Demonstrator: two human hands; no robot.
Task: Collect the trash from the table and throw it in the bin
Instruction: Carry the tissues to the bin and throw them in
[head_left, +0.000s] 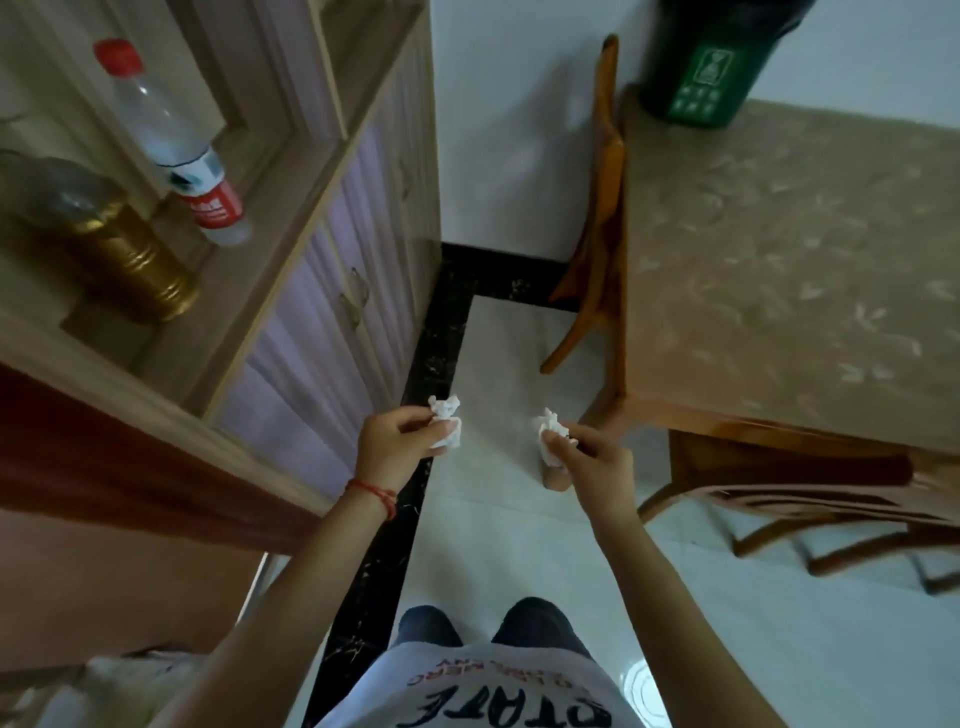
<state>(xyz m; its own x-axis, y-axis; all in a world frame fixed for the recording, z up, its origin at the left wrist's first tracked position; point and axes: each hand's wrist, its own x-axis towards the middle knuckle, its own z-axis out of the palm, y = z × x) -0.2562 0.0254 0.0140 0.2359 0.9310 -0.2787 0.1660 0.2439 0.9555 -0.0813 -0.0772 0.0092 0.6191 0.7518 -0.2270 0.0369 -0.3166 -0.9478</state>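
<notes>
Shirt (470, 696) lettering reads "TATE"; hands pinch crumpled tissues (445, 420).

A shelf unit (291, 218) stood on the left, with a bottle (171, 140) on its shelf and a canister (119, 244) just nearer and left of it. A table (779, 270) stood on the right, and a bin (711, 67) sat on its far end. Between shelf unit and table ran the floor (519, 545). Over it, near the viewer, the left hand (400, 441) held a crumpled tissue (447, 421), and the right hand (597, 467) held a second tissue (550, 431), the two apart.
</notes>
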